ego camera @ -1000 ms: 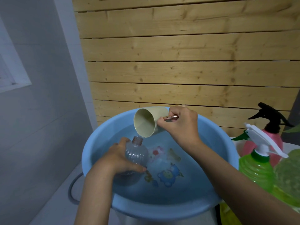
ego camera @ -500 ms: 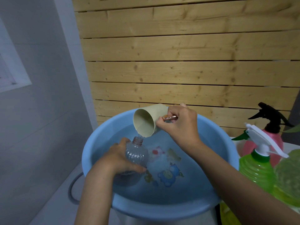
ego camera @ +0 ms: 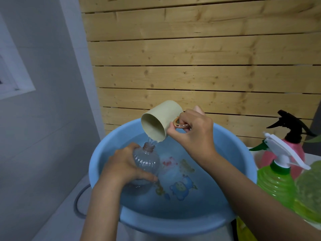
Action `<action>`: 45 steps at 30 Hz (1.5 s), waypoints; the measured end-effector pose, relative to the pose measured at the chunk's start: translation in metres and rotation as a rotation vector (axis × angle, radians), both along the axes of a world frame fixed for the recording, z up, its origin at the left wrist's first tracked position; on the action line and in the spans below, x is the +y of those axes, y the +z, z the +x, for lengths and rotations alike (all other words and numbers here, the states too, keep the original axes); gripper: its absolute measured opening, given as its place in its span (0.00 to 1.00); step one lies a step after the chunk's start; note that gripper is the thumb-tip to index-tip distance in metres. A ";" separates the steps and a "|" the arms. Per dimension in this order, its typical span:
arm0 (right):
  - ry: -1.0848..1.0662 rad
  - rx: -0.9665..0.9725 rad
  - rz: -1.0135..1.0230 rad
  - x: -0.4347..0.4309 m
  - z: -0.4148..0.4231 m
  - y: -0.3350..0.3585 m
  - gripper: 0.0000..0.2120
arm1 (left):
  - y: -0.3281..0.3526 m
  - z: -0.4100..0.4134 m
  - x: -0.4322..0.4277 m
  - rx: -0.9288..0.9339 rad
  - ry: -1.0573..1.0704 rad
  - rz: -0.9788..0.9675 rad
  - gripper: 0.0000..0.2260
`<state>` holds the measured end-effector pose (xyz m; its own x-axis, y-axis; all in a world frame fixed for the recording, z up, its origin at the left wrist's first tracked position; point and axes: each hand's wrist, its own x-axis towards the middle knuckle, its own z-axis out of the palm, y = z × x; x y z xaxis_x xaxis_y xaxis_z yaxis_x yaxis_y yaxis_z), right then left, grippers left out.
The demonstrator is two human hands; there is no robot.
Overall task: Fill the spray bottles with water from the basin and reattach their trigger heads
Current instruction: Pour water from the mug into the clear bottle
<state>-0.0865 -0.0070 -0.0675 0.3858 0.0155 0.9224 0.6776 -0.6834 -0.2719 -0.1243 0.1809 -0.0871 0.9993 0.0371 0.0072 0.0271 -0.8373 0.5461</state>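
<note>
Nearest the camera, the blue basin (ego camera: 173,225) is seen holding water, with cartoon figures printed on its floor. Within its left half, the clear bottle (ego camera: 146,162) is held upright by the left hand (ego camera: 125,167), fingers and thumb wrapped round its ribbed body; its neck is open, with no trigger head fitted. Whether its base is dipped in the water cannot be told. Just above and behind the neck, the cup (ego camera: 156,120) is gripped at its handle by the right hand (ego camera: 192,134) and tipped mouth down to the left. A thin stream of water is observed falling from the cup's lip onto the bottle neck. Compared with one second ago, the cup's base is raised higher and the stream is plainer; the bottle is unmoved. To the right of the basin, a green spray bottle (ego camera: 276,185) with a white trigger head (ego camera: 284,150) is noted, and behind it a pink spray bottle (ego camera: 295,153) with a black trigger head (ego camera: 291,122). Farthest back, a wooden slat wall (ego camera: 191,66) is recorded
</note>
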 end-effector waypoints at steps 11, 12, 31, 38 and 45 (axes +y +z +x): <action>-0.022 -0.094 0.014 -0.001 -0.004 0.006 0.17 | 0.008 -0.004 -0.007 -0.175 0.175 0.012 0.39; -0.032 -0.065 0.009 -0.001 -0.002 0.004 0.17 | 0.009 -0.005 -0.008 -0.196 0.187 0.001 0.39; -0.546 0.694 -0.559 -0.010 0.003 -0.011 0.14 | 0.027 -0.021 -0.020 -0.590 0.333 -0.199 0.46; -0.614 0.923 -0.596 -0.012 0.007 -0.021 0.15 | 0.026 -0.023 -0.021 -0.594 0.304 -0.179 0.45; -0.610 1.055 -0.687 -0.017 0.009 -0.027 0.10 | 0.026 -0.023 -0.022 -0.578 0.279 -0.108 0.41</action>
